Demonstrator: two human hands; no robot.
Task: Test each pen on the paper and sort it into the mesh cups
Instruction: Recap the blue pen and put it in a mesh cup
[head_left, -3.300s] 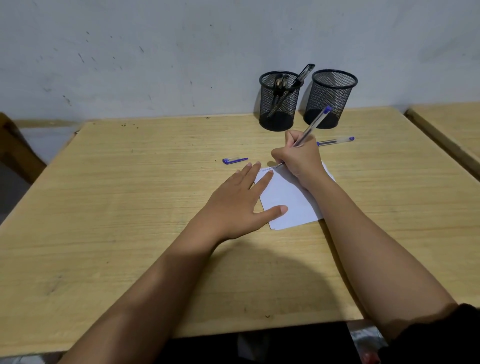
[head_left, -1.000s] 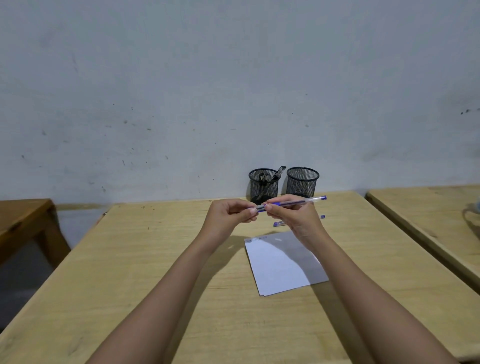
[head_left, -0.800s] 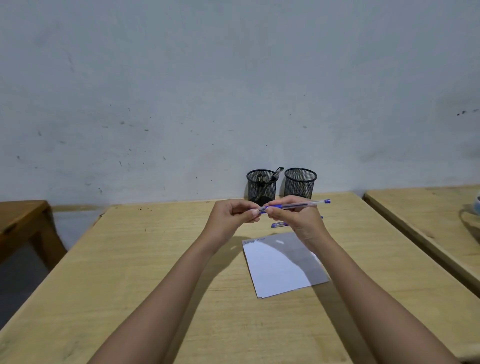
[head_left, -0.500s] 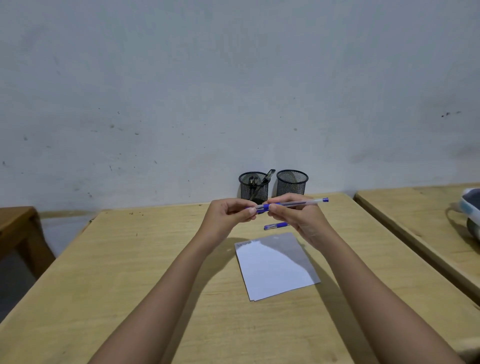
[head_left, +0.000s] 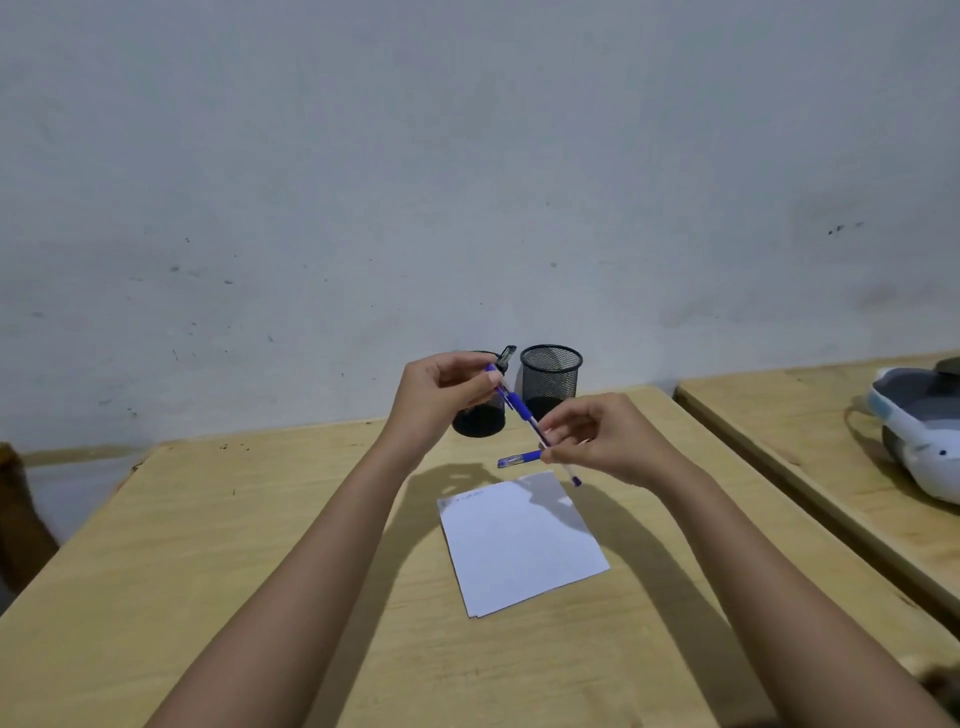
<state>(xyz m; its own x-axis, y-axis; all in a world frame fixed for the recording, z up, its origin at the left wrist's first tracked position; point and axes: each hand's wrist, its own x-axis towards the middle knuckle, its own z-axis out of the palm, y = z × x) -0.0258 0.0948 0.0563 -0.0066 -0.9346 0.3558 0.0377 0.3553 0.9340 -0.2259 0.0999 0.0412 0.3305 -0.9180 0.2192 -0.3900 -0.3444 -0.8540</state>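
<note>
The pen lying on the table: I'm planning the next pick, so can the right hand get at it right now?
Likely yes for reach: the lying pen sits uncovered close by the right hand. But that hand's fingers pinch the held pen, which the left hand also grips, so it must let go first.

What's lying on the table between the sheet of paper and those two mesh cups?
A blue-capped pen, lying flat, partly hidden behind the right hand; the head view shows it.

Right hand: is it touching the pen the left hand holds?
Touching. Head view shows the right hand pinching the pen near its lower end.
</note>
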